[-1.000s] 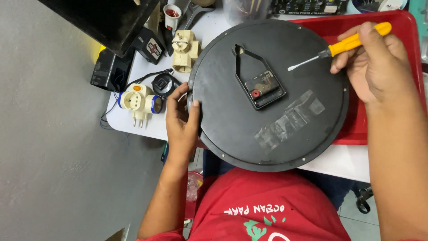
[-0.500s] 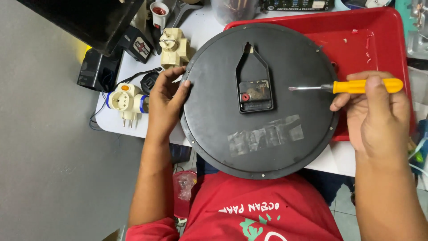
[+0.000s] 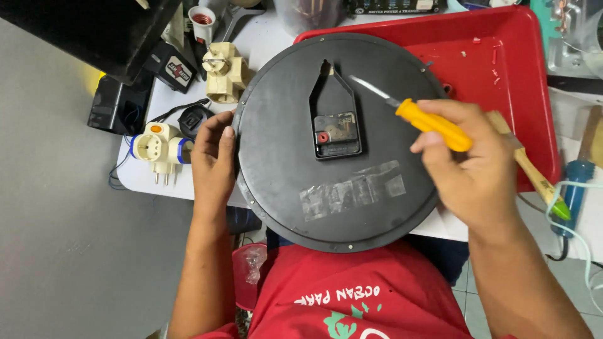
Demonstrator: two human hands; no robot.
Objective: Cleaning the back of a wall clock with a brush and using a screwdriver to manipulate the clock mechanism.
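Observation:
A round black wall clock (image 3: 295, 188) lies face down on the white table, its back up. A black movement box (image 3: 337, 133) with a red centre sits in the middle of the back, and strips of clear tape (image 3: 353, 191) lie below it. My left hand (image 3: 212, 164) grips the clock's left rim. My right hand (image 3: 468, 169) holds a screwdriver with a yellow handle (image 3: 432, 123); its metal tip (image 3: 367, 86) points up-left over the clock's back, right of the movement's hanger.
A red tray (image 3: 521, 75) lies under the clock's upper right. Cream plug adapters (image 3: 223, 72) (image 3: 157, 145), a black adapter (image 3: 171, 66) and a lamp socket (image 3: 202, 19) crowd the table's left. A wooden brush (image 3: 531, 172) and a blue tool (image 3: 573, 188) lie right.
My right hand has swung the screwdriver from lying level at the clock's right to pointing up-left over its back. The view has shifted, and the clock has turned slightly.

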